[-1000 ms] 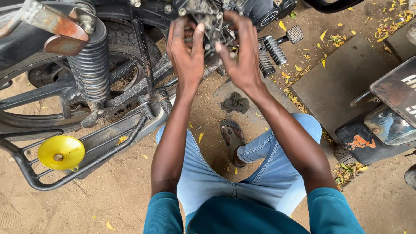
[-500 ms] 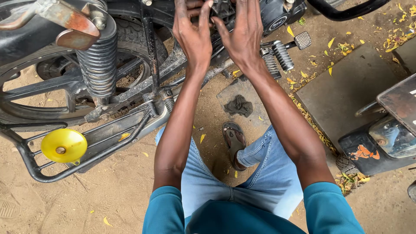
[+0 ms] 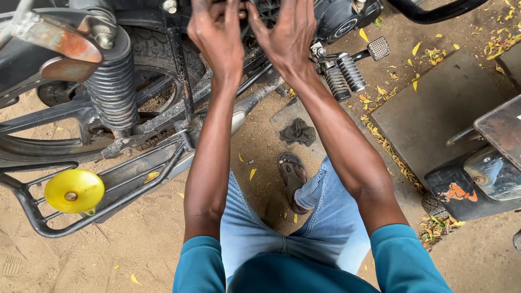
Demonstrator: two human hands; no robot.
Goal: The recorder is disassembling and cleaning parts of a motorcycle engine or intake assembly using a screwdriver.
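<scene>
Sandy ground underfoot: at twelve o'clock, your left hand [image 3: 220,38] and right hand [image 3: 287,35], fingers spread, press the black motorcycle engine part [image 3: 247,8]; keep pressure even.

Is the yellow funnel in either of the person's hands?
No, the yellow funnel rests on the motorcycle's rack, far from both hands.

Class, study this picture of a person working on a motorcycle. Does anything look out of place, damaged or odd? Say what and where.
A yellow funnel lies on the motorcycle's lower metal rack, an odd resting spot. A dark rag lies on the sandy ground. The metal piece at top left is rusty. Both hands, left hand and right hand, reach into the engine area.
</scene>
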